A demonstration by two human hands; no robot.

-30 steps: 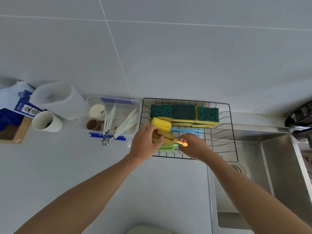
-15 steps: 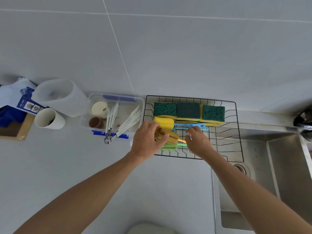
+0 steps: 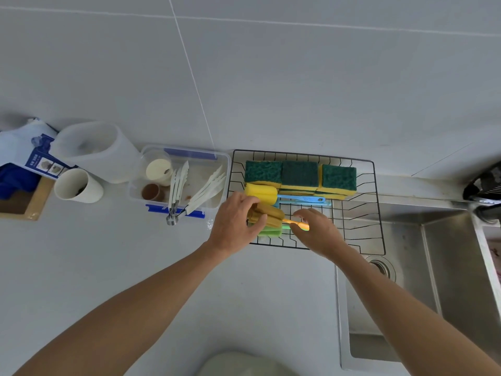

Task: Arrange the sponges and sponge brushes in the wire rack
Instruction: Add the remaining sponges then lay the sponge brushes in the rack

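Both bare forearms are reaching forward from the bottom corners, converging over the same spot. Left hand (image 3: 235, 223) is lying palm down, fingers curling round the brown sponge brush (image 3: 268, 213) head, thumb tucking along its near side. Right hand (image 3: 317, 232) is also lying palm down, fingers bending and pinching the orange handle end of that brush. Wrists are staying roughly straight, hands close but apart.

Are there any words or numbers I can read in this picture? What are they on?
Nothing here can be read.
White and blue package at the far left: it bears print and small pictures, too blurred to read.
Sponges, sponge brushes, wire rack, clear plastic box and white cup: no writing shows.
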